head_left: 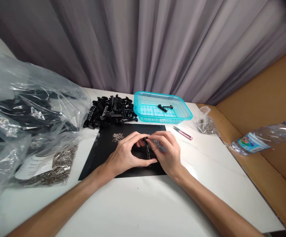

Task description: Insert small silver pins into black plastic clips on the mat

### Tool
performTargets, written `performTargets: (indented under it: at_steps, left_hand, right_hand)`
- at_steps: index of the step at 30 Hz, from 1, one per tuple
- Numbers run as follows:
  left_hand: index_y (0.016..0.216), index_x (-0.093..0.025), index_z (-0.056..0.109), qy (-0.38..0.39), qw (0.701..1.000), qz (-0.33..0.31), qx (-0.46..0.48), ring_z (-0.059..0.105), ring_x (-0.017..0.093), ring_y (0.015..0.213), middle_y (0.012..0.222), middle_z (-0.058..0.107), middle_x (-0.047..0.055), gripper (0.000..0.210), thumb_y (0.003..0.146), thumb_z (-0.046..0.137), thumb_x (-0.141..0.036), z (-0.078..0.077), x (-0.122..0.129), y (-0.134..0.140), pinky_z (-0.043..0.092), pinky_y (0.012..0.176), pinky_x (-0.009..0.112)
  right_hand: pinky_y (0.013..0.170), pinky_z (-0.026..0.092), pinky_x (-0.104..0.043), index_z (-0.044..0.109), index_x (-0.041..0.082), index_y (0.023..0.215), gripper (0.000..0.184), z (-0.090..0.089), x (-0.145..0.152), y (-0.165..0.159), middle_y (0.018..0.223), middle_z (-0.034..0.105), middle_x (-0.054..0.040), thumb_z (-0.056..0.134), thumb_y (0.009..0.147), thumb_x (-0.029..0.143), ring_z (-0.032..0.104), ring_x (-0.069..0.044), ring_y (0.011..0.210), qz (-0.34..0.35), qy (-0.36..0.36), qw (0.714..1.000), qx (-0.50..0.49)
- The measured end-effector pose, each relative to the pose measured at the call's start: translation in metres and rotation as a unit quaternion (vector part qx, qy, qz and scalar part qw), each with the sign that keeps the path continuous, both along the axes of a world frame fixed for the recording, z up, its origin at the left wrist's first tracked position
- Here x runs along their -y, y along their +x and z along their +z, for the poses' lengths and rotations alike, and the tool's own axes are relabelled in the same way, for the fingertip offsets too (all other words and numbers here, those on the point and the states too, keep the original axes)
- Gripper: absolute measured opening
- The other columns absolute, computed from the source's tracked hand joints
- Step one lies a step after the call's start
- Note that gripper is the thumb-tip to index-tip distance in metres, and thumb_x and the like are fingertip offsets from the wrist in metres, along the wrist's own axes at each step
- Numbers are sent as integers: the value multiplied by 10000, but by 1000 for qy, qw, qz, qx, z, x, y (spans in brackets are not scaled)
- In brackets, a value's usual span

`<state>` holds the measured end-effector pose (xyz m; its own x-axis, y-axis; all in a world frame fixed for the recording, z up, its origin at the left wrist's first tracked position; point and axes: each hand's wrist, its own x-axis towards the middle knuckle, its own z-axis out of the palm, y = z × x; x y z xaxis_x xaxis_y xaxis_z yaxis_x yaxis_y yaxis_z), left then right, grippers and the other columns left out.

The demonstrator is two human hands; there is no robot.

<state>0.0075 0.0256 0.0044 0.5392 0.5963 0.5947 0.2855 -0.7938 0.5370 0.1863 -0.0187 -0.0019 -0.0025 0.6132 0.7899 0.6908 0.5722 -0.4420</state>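
My left hand (126, 153) is closed on a slim black plastic part (147, 149), held lengthwise between the thumb at its near end and the fingers at its far end. My right hand (169, 151) is closed in a pinch, its fingertips against the far end of the same part. A thin wire-like metal piece (157, 147) shows at the right fingers; its ends are hidden. Both hands are above a black mat (98, 158). On the mat, left of the hands, lies a small heap of metal pieces (117, 137); a few more show behind the right hand.
Black plastic parts (110, 112) are piled behind the mat, beside a blue basket (187, 115) holding a couple more. Pink-handled snips (183, 133) and a small bag (206, 125) lie right. Large plastic bags (46, 131) stand left; a bottle (261, 138) lies on cardboard at right.
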Motion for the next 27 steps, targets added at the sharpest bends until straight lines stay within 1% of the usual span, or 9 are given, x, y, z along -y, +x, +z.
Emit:
performTargets:
  at_steps: [2,6,9,11,15,18,21,24,27]
  left_hand:
    - [1213,-186,611,-2,1000,0,1,593,152,783,896,586,4,623,708,903,-405,0,1,0,545,748,291]
    - [1200,-186,620,3,1000,2,5,588,150,777,876,578,-2,603,713,897,-407,-1,0,1,537,746,288]
    - [1163,-176,631,19,1000,13,12,570,139,750,860,580,-7,566,707,901,-374,-4,-4,0,522,725,275]
    - [1141,-173,635,23,1000,20,9,555,133,733,847,577,-13,554,695,907,-358,-5,-7,-2,511,708,267]
    - [1110,-184,636,13,1000,22,-7,551,130,734,842,565,-21,524,692,904,-355,-6,-9,-5,503,703,258]
    - [1086,-188,643,5,1000,23,-16,547,127,725,829,558,-27,507,688,904,-361,-5,-9,-5,496,693,255]
    - [1079,-183,654,-6,999,29,-22,546,126,705,806,555,-33,528,665,913,-383,-4,-9,-2,489,681,261]
    - [1080,-163,665,-18,999,37,-25,551,131,694,790,565,-33,568,636,925,-403,-3,-9,1,488,682,276]
    - [1092,-151,679,-36,998,34,-25,564,138,703,796,584,-24,581,636,924,-415,-3,-9,2,495,695,286]
  right_hand:
    - [728,561,-383,723,264,1027,145,-2,0,2,958,722,-66,624,988,166,658,-210,833,-3,19,999,27]
    - [694,566,-371,730,255,1144,221,-10,-4,7,1038,764,-73,618,993,138,661,-207,822,4,50,994,96]
    - [663,564,-360,730,234,1191,242,-14,-8,8,1080,780,-76,626,993,141,665,-198,809,15,70,991,112]
    - [654,565,-356,732,219,1199,243,-15,-11,8,1087,783,-83,636,989,142,659,-194,799,30,69,990,118]
    - [656,576,-353,731,221,1199,240,-14,-13,9,1101,775,-86,609,1004,151,651,-187,785,54,43,989,131]
    - [691,585,-339,722,202,1194,234,-8,-11,14,1106,761,-93,586,1013,143,668,-184,822,89,26,986,138]
    - [779,586,-328,701,207,1233,243,1,-8,20,1149,724,-94,553,1040,195,683,-189,941,117,-39,983,136]
    - [884,565,-338,660,221,1290,299,10,-7,26,1198,653,-101,453,1087,292,659,-192,1054,122,-112,983,81]
    - [953,520,-382,652,222,1257,410,14,-8,33,1176,622,-100,304,1116,387,614,-212,1106,91,-138,986,3]
